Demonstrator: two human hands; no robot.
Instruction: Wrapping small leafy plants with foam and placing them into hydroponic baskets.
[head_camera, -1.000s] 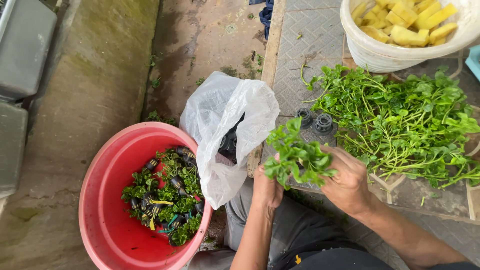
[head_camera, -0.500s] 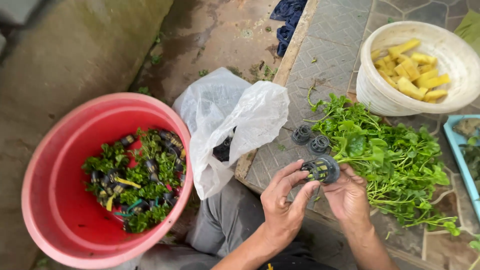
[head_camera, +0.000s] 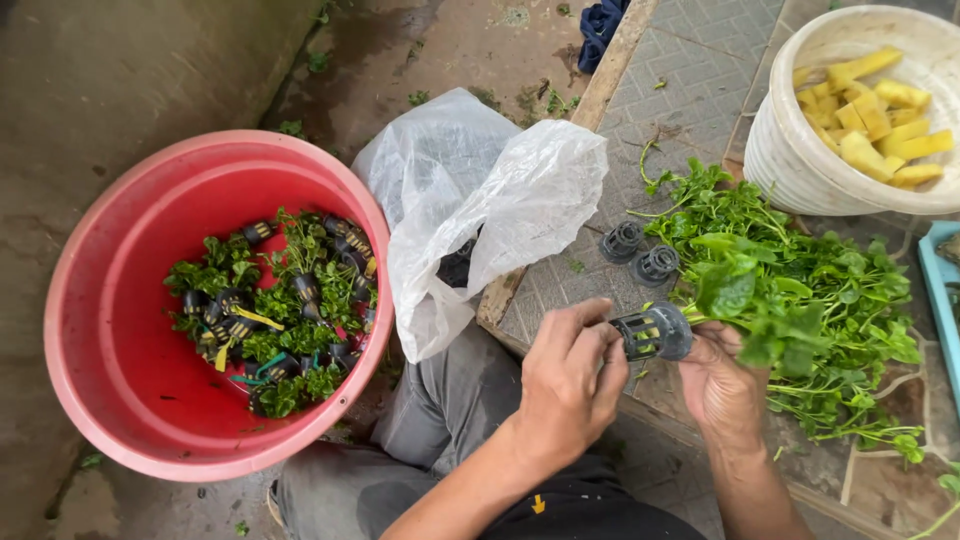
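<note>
- Hands: left hand (head_camera: 570, 375) and right hand (head_camera: 722, 385) both pinch one net pot (head_camera: 652, 332) with sprig, above paving edge.
- Two spare pots (head_camera: 640, 254) lie just beyond, beside greens pile (head_camera: 800, 300).
- Red basin (head_camera: 120, 330) left, one bag (head_camera: 480, 200) between.

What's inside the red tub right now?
The red tub holds small black net pots with green plant sprigs and yellow strips, heaped on its floor. Whatever lies beneath the heap is covered.

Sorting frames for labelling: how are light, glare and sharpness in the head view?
Head view: soft, even daylight with faint shadows; mild sheen on the white plastic bag; left hand, right hand and slotted pot sharp; red basin rim bulges slightly.
</note>
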